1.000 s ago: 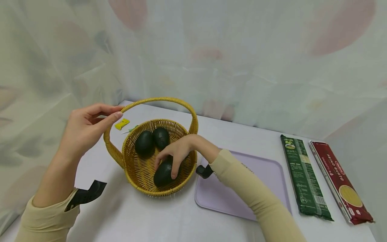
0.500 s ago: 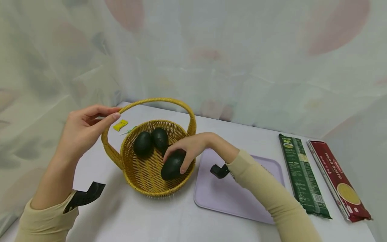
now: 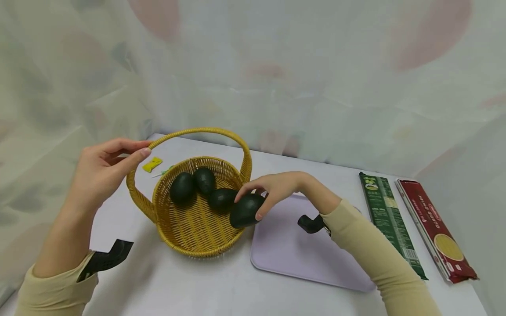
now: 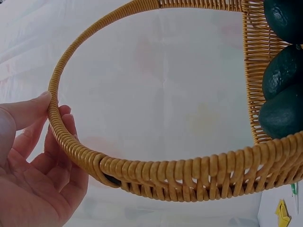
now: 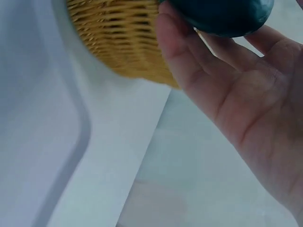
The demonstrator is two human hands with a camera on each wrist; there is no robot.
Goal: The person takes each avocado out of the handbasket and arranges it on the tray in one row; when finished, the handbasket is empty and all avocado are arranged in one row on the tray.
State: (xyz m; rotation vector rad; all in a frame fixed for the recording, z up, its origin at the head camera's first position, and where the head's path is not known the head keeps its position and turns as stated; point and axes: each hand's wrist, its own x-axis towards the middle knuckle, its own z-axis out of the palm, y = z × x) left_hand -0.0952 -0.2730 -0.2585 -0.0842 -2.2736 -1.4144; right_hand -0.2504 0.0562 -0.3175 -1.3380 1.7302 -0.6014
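Note:
My left hand [image 3: 104, 169] pinches the handle [image 4: 61, 123] of a round yellow wicker basket [image 3: 189, 237] between thumb and fingers. Inside the basket lie three dark green avocados; one avocado [image 3: 182, 188] is at the left, another avocado [image 3: 204, 180] beside it, and a third avocado [image 3: 221, 200] near the right side. My right hand [image 3: 276, 188] grips a further avocado [image 3: 246, 211] over the basket's right rim, thumb on the near side. In the right wrist view this held avocado [image 5: 227, 14] sits in the fingertips, with the basket's woven wall [image 5: 128, 38] behind it.
A lilac tray [image 3: 300, 259] lies right of the basket, partly under my right forearm. Beyond it are a green spaghetti pack [image 3: 389, 215] and a red spaghetti pack [image 3: 432, 228]. Behind the basket's left side lies a small yellow object [image 3: 152, 164]. A pale curtain backs the table.
My right hand has lifted an avocado from the basket floor and carried it right to the rim, uncovering another avocado beneath. The left hand keeps its hold on the handle.

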